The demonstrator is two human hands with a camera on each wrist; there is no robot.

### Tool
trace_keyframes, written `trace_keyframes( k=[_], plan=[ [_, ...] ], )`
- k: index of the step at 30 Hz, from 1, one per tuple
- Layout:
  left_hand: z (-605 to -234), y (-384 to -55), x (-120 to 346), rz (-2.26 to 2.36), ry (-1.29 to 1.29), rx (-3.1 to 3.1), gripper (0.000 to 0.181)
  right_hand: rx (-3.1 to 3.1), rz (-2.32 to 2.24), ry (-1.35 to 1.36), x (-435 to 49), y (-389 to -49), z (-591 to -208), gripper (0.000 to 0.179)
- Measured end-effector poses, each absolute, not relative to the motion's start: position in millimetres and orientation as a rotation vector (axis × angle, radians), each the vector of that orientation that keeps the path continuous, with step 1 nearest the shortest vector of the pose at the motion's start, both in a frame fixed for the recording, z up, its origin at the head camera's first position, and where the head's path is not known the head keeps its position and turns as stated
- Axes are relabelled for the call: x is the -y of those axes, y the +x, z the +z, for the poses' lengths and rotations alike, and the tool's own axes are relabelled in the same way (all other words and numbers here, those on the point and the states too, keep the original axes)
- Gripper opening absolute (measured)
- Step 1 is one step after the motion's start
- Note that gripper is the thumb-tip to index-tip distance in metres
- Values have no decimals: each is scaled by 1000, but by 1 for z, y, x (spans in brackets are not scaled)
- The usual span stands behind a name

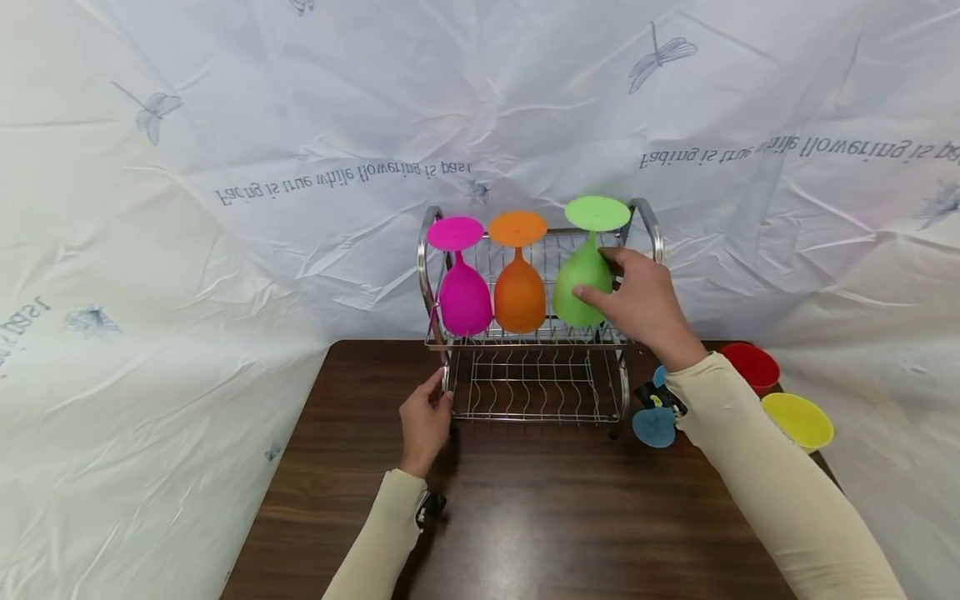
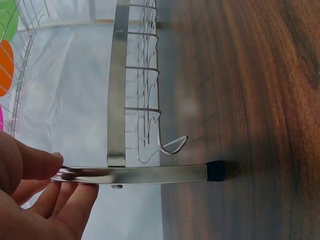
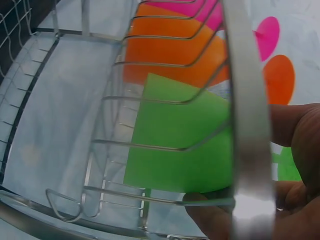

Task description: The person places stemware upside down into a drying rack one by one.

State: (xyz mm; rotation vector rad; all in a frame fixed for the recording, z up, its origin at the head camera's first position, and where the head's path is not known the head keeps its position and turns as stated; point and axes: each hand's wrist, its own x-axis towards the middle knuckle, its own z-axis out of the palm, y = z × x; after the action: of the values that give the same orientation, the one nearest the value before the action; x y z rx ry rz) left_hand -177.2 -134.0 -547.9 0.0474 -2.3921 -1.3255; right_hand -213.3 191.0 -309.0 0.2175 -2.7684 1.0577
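Observation:
My right hand (image 1: 648, 307) holds a green plastic goblet (image 1: 579, 279) by its bowl, thumb on the near side and fingers round the right. The goblet stands upside down at the right of the upper tier of a two-tier metal dish rack (image 1: 536, 418), its foot on top. To its left, an orange goblet (image 1: 519, 293) and a magenta goblet (image 1: 465, 298) stand inverted on the same tier. In the right wrist view the green bowl (image 3: 180, 140) shows behind the rack's wires. Low on the rack's left side, my left hand (image 2: 40, 200) grips the metal side frame (image 2: 150, 175).
Right of the rack, a blue goblet (image 1: 654, 427) sits partly hidden by my right wrist. A red goblet (image 1: 750, 367) and a yellow goblet (image 1: 798, 421) are near the right edge of the dark wooden table (image 1: 525, 517). Printed white sheeting (image 1: 480, 100) hangs behind.

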Motion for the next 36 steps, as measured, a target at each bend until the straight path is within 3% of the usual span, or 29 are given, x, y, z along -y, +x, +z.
trace_keyframes(
  k=[26, 36],
  plan=[
    [-542, -179, 135, -1446, 86, 2371, 46, 2862, 954, 235, -193, -219, -316, 79],
    [-542, -176, 137, -1480, 118, 2370, 44, 2839, 1044, 202, -199, -196, -304, 80]
  ],
)
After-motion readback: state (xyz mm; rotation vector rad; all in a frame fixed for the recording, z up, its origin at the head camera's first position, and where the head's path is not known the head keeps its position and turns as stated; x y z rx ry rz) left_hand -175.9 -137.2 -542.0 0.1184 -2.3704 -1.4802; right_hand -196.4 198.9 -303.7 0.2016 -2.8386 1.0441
